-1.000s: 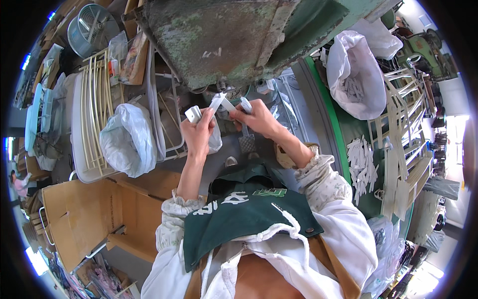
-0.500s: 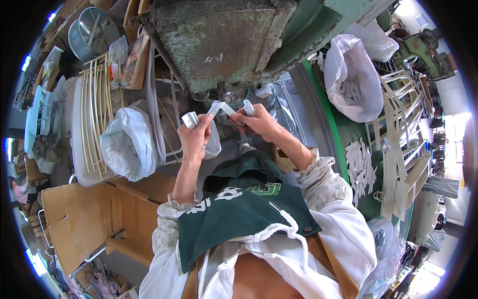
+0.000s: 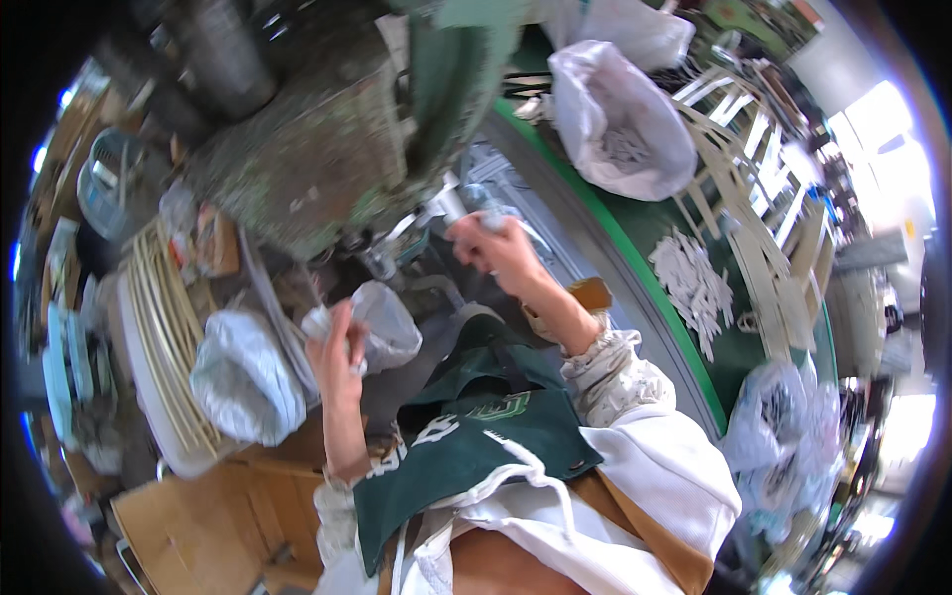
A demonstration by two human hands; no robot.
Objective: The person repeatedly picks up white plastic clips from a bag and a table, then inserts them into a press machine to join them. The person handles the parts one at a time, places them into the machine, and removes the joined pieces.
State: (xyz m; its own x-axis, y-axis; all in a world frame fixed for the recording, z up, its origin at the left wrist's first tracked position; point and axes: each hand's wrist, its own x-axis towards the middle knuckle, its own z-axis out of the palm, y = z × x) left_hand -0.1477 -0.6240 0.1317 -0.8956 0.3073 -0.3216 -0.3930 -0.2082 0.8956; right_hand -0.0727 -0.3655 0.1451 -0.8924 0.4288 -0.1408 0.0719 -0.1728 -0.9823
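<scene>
My left hand (image 3: 339, 352) is closed around white plastic-looking pieces (image 3: 317, 323), smeared by motion. A white plastic bag (image 3: 389, 322) hangs open just to its right. My right hand (image 3: 504, 256) is raised near the underside of a worn green machine (image 3: 317, 169). Its fingers are curled around a small whitish piece (image 3: 493, 220), whose shape is blurred. The two hands are well apart, with nothing stretched between them.
At left, a pale tray (image 3: 149, 397) holds long cream strips beside a bluish bag (image 3: 248, 382). Below them is an open cardboard box (image 3: 188, 521). To the right, a green-topped table (image 3: 640, 233) carries a heap of white pieces (image 3: 691, 288) and a white sack (image 3: 575, 99).
The view has turned, and the machine now lies farther left. My hands have moved apart, the left one leftward and down. The white strip that spanned them no longer does.
</scene>
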